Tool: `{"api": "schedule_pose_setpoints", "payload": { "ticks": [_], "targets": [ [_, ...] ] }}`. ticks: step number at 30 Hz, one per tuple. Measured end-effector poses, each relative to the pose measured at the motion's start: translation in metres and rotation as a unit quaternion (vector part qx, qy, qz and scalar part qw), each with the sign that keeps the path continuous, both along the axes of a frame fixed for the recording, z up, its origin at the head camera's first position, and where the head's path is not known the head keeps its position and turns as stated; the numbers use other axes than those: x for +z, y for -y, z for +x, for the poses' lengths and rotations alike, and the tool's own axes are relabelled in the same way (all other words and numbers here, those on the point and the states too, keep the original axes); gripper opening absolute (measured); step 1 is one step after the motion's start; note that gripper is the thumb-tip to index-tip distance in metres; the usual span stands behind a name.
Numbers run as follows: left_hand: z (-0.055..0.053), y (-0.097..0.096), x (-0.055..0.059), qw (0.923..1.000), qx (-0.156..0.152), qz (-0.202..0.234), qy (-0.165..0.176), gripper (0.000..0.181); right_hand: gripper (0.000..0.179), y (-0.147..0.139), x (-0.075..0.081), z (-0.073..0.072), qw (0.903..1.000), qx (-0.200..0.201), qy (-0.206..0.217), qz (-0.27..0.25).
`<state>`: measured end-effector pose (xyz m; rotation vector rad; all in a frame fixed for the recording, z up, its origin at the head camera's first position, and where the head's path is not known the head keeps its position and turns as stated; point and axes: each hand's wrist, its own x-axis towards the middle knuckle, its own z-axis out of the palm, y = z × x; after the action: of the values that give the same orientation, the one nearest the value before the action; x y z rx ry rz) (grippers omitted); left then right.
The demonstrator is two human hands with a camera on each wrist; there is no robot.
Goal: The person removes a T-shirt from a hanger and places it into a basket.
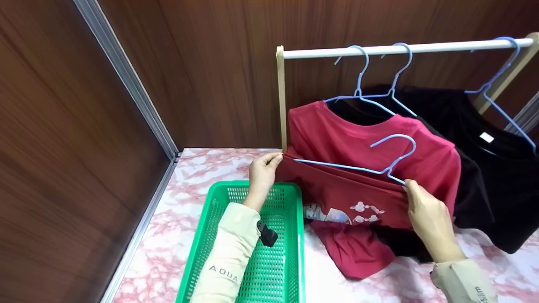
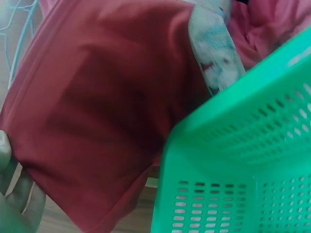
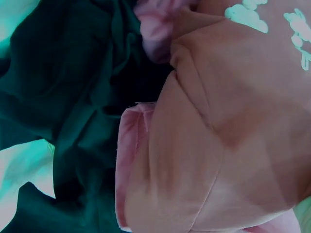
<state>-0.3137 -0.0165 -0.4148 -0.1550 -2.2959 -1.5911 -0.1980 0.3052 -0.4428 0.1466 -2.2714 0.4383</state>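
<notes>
A dark red shirt (image 1: 324, 191) with a pale print on its front is stretched between both hands, a light blue wire hanger (image 1: 345, 167) tucked along its upper edge and its hook free of the rack. At the shirt's left corner, my left hand (image 1: 262, 176) pinches the fabric between thumb and fingers; those fingers (image 2: 31, 201) appear at the edge of the left wrist view. My right hand (image 1: 429, 216) grips the other end, where the hanger's right arm meets the cloth. In the right wrist view the shirt (image 3: 252, 121) fills the right side, and the hand is hidden.
A green perforated basket (image 1: 301, 252) stands on the marbled table (image 1: 151, 252) under the left forearm. Behind the shirt, a rack's white bar (image 1: 442, 47) carries a crimson shirt (image 1: 433, 155) and black shirts (image 1: 501, 189) on blue hangers. Wood-grain panels (image 1: 210, 84) enclose the left and back.
</notes>
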Motion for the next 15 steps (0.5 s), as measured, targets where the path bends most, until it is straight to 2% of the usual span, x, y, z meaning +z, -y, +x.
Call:
{"api": "schedule_pose_setpoints", "payload": {
  "ticks": [3, 5, 7, 9, 13, 15],
  "targets": [
    [0.001, -0.001, 0.001, 0.9996, -0.012, 0.011, 0.024, 0.019, 0.008, -0.001, 0.0, 0.001, 1.0, -0.001, 0.0, -0.006],
    [0.001, -0.001, 0.001, 0.9973, -0.022, 0.036, 0.06, 0.02, 0.009, -0.001, 0.001, 0.002, 0.9998, -0.003, 0.002, -0.017],
    [0.001, -0.002, 0.001, 0.9909, -0.028, 0.078, 0.106, 0.022, 0.009, 0.001, 0.002, 0.002, 0.9996, -0.003, 0.001, -0.03],
    [0.002, -0.003, 0.001, 0.9784, -0.025, 0.137, 0.152, 0.024, 0.007, 0.004, 0.003, 0.002, 0.999, -0.002, 0.0, -0.045],
    [0.005, -0.005, 0.0, 0.9402, -0.022, 0.257, 0.222, 0.028, 0.005, 0.011, 0.008, 0.0, 0.9951, -0.008, 0.014, -0.098],
    [0.007, -0.007, 0.0, 0.9239, -0.03, 0.294, 0.243, 0.03, 0.007, 0.016, 0.012, -0.001, 0.9898, -0.015, 0.022, -0.14]
  ]
}}
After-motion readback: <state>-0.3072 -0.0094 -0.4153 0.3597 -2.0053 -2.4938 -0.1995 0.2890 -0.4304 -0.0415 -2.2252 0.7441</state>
